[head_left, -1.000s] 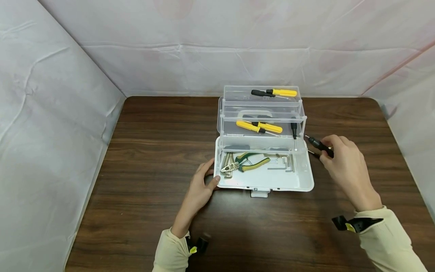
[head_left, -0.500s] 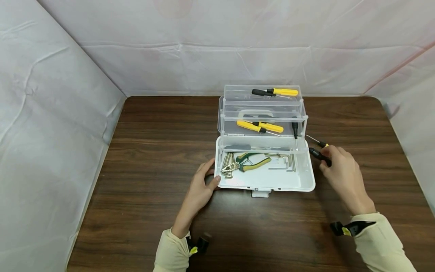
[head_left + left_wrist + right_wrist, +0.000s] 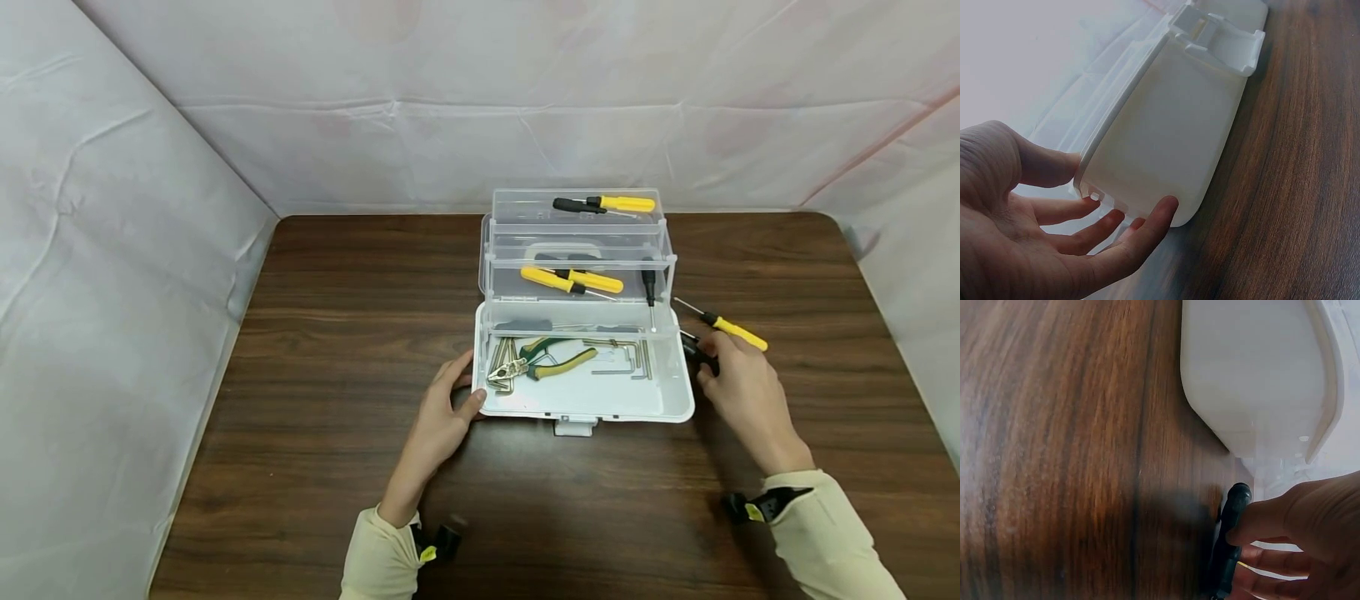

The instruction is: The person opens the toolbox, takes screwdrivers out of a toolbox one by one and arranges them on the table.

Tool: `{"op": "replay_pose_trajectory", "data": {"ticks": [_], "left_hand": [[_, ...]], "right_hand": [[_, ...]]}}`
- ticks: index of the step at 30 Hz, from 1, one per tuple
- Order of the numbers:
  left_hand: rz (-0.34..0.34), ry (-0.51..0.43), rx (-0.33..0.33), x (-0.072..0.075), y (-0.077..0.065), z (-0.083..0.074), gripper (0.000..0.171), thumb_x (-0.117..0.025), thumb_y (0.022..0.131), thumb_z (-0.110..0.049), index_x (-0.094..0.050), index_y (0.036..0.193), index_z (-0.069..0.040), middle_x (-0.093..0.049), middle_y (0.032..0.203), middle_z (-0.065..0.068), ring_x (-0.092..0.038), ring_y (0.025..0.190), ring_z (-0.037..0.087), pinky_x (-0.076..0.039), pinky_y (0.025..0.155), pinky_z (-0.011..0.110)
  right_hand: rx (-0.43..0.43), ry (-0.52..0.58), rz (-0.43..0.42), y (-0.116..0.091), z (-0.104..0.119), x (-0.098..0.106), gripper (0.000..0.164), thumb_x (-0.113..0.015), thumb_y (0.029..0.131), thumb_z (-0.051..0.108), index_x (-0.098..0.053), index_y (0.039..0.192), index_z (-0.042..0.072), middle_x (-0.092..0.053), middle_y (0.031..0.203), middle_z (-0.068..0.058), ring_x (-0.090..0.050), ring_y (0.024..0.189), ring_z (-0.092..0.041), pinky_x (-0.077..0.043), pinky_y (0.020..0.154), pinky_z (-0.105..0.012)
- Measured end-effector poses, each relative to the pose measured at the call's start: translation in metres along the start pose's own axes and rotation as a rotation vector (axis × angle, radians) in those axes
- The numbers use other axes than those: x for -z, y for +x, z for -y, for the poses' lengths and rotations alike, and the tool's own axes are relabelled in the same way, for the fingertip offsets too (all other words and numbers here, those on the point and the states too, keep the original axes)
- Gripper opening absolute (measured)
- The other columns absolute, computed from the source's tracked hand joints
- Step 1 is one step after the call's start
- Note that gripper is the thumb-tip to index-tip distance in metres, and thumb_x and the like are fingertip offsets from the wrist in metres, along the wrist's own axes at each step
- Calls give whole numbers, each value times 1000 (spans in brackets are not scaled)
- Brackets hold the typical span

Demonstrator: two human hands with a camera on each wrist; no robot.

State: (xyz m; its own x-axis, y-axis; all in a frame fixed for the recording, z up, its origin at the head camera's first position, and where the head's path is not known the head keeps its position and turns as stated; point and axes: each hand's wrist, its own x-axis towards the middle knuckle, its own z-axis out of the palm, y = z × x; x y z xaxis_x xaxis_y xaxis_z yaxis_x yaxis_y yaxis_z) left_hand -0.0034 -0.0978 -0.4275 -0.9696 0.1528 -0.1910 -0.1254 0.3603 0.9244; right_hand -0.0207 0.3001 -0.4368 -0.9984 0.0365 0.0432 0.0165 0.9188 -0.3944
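Observation:
A white toolbox stands with its clear tiered trays raised behind it. My left hand holds its front left corner; in the left wrist view the thumb meets the rim and curled fingers lie against the end wall. At the toolbox's right side, my right hand pinches a black-handled screwdriver low by the table. A yellow-handled screwdriver lies behind that hand. Inside the toolbox are green-handled pliers and several hex keys.
Yellow-handled screwdrivers lie in the lower tray area, with a black screwdriver to their right. Another yellow screwdriver rests in the top tray. The front latch hangs down over the wooden table. White sheeting closes off the back.
My right hand has moved down and left with the black-handled screwdriver, toward the toolbox's right wall, uncovering the yellow screwdriver on the table. My left hand has stayed put.

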Motion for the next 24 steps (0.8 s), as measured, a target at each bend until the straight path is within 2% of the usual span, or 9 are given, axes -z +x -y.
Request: {"op": "replay_pose_trajectory", "data": {"ticks": [12,19,24], "left_hand": [[-5,-1,-6,-1,-1,0,61,-64,99,0,-43,157,-1,-54,150,19,-58,133,38,-43,114,57],[-7,10,-11,-1,-1,0,61,-64,99,0,-43,157,0,-55,149,20,-59,132,38,-43,114,57],[-9,17,-19,-1,-1,0,61,-64,99,1,-43,156,1,-55,147,21,-59,131,38,-44,113,57]], "right_hand": [[28,-6,13,4,3,9,27,-69,86,-3,-63,112,-7,-67,106,-30,-64,93,-53,-47,71,-67],[34,0,4,20,17,35,29,-67,91,-2,-63,119,-8,-64,109,-31,-63,93,-49,-46,72,-64],[60,1,-41,36,32,56,28,-64,94,-1,-63,121,-7,-64,111,-29,-61,98,-49,-46,76,-64]]}}
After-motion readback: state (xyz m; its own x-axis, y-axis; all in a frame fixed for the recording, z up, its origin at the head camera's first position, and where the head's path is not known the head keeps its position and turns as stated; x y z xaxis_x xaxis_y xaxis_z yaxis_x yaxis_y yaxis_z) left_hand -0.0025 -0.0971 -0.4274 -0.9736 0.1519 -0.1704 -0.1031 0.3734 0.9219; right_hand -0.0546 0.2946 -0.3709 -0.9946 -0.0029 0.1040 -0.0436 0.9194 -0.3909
